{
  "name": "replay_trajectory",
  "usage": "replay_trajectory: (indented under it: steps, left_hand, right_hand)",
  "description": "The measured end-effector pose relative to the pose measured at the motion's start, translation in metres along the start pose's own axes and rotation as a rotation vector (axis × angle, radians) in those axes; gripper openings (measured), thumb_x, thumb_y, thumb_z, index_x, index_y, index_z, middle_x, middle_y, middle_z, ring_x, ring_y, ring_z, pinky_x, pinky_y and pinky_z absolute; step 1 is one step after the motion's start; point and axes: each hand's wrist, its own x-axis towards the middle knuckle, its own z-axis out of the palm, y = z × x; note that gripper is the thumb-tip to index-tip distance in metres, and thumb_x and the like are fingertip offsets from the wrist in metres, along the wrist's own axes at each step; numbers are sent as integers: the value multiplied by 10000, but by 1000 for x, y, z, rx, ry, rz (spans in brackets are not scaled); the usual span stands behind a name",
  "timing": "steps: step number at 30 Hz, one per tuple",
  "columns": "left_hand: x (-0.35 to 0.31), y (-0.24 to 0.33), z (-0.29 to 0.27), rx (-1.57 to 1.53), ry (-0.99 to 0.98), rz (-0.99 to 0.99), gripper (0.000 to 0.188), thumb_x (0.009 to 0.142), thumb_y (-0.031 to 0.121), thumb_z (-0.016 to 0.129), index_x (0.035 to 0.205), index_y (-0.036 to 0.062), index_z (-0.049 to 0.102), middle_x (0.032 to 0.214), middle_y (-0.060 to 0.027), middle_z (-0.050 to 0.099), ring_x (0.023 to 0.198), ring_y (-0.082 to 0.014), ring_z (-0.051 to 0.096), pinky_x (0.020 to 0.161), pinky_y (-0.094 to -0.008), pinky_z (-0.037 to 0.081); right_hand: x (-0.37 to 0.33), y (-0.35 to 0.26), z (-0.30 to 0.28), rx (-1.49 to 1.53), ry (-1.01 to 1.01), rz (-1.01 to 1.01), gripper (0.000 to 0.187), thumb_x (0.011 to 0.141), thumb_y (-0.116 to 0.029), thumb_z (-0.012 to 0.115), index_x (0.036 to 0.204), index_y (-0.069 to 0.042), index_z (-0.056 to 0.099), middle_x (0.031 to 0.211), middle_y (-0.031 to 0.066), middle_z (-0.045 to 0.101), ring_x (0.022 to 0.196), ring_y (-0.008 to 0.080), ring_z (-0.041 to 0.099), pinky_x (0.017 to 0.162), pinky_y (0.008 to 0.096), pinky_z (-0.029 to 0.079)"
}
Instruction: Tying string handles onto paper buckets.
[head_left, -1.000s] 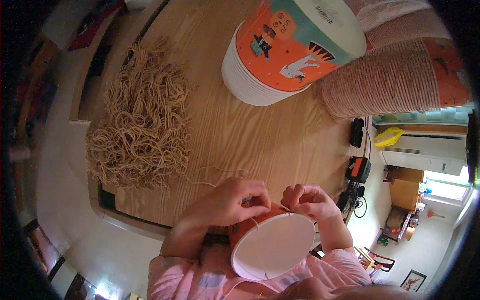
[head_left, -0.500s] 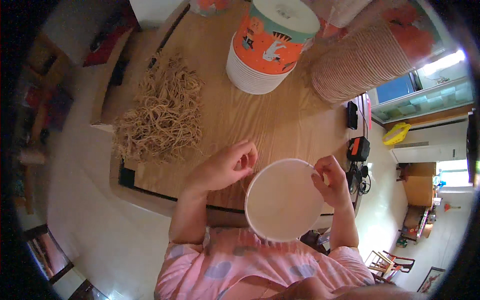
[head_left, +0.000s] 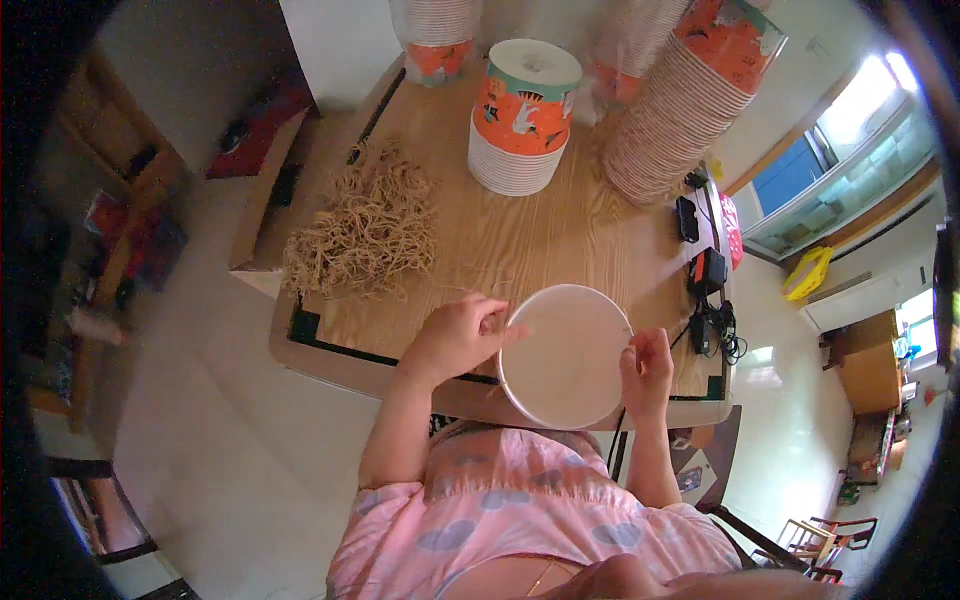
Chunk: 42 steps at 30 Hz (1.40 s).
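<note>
Looking down from the head, two bare hands are at one white, round, open paper bucket (head_left: 568, 355). The bucket is near, in front of the body, at the near edge of the table, and its open top faces up. The right hand (head_left: 650, 370) pinches the right side of the rim. The left hand (head_left: 465, 335) is at the left side of the rim with bent fingers, one tip reaching over the edge; I cannot tell if it is pinching anything.

There is one messy heap of tan string (head_left: 365, 235) on the left. Far off, I count four stacks of orange and white paper buckets: a short upside-down one in the middle (head_left: 517, 150), a tall leaning one on the right (head_left: 680, 110), one at the far left (head_left: 440, 35), and one partly hidden behind the leaning one (head_left: 622, 60). On the right are one long black plastic thing (head_left: 687, 218), one black and orange box (head_left: 708, 270) and one bunch of black wires (head_left: 718, 330).

The table (head_left: 570, 235) is light brown with wavy wood lines. The floor (head_left: 240, 420) is pale and smooth. One yellow bag (head_left: 807, 272) is farther right.
</note>
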Motion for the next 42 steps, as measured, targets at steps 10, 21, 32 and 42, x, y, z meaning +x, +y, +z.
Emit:
replay_trajectory:
  steps: [10, 21, 32, 42]
  left_hand:
    - [-9, 29, 23, 279, 171, 106, 171, 772, 176, 615, 854, 27, 628, 805, -103, 615, 727, -271, 592, 661, -365, 478]
    - [-24, 44, 38, 266, 354, 589, 257, 756, 97, 590, 1011, 73, 614, 1022, -70, 574, 900, -255, 550, 772, -363, 463]
    - [-27, 34, 44, 248, 489, 781, 260, 758, 83, 605, 1013, 131, 616, 1029, -84, 561, 892, -266, 547, 716, -343, 482]
    - [-14, 20, 54, 187, 616, 550, 564, 693, 193, 702, 1218, 128, 507, 1225, -136, 446, 1099, -310, 429, 922, -431, 335]
  right_hand:
    - [-3, -28, -35, -309, 7, -175, 97, 799, -70, 592, 875, -10, 580, 816, 90, 552, 768, 206, 543, 687, 288, 444]
    - [35, -54, -26, -178, -655, -60, 144, 745, -97, 653, 870, -33, 619, 868, 61, 586, 801, 146, 570, 737, 280, 452]
    - [70, -50, -41, -125, -637, -42, 265, 786, -142, 623, 1025, -55, 549, 961, 75, 605, 952, 204, 567, 836, 327, 446]
    - [70, -64, -56, -313, -369, -324, 220, 728, -3, 606, 944, -18, 567, 879, 91, 624, 826, 182, 609, 746, 293, 480]
